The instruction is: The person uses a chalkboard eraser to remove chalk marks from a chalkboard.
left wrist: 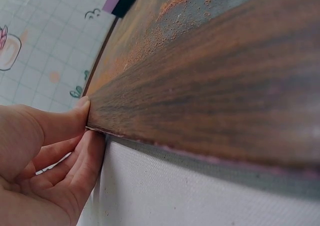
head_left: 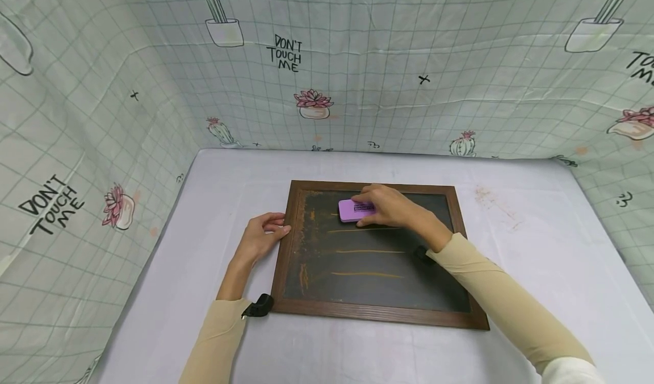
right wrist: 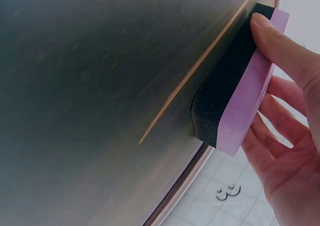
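Note:
A dark chalkboard (head_left: 434, 290) with a brown wooden frame (head_left: 378, 314) lies on the white-covered table. My left hand (head_left: 257, 239) pinches the frame's left edge, thumb on top and fingers against the underside in the left wrist view. In my right hand (head_left: 390, 206) is a purple board eraser (head_left: 349, 211) with a black felt side, held between thumb and fingers over the upper part of the board. The right wrist view shows the eraser (right wrist: 235, 91) beside an orange chalk line (right wrist: 187, 76). Several orange chalk lines (head_left: 370, 251) run across the board.
Orange chalk dust (left wrist: 175, 6) lies along the board's left side. An orange smudge (head_left: 490, 199) marks the tablecloth (head_left: 531, 247) to the right. A grid-patterned curtain (head_left: 378, 60) with printed potted plants hangs behind and beside the table.

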Available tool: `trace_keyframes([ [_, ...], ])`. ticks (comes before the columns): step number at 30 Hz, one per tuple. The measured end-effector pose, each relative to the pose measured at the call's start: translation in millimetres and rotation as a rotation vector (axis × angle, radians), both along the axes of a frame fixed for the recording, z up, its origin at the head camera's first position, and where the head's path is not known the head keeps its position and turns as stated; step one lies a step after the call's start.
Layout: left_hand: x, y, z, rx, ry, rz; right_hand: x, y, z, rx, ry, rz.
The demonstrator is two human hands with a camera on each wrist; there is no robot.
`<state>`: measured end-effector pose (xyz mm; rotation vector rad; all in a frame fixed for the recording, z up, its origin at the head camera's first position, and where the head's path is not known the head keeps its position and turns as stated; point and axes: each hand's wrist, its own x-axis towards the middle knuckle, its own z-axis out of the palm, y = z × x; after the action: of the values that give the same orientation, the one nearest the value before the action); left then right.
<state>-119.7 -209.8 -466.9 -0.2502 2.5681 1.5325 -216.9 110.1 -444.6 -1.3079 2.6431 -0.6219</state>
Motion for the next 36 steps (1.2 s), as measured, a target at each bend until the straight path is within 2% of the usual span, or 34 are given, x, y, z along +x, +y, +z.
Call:
trace_keyframes([
  [18,0.5,-0.2,-1.2,-0.002,0.007,-0.007,2.3,-32,2.7,0.012,-0.005,0.05],
  [36,0.8,1.2,0.3,0.027,-0.019,0.009,-1.1,-24,1.3,0.023,-0.012,0.044],
])
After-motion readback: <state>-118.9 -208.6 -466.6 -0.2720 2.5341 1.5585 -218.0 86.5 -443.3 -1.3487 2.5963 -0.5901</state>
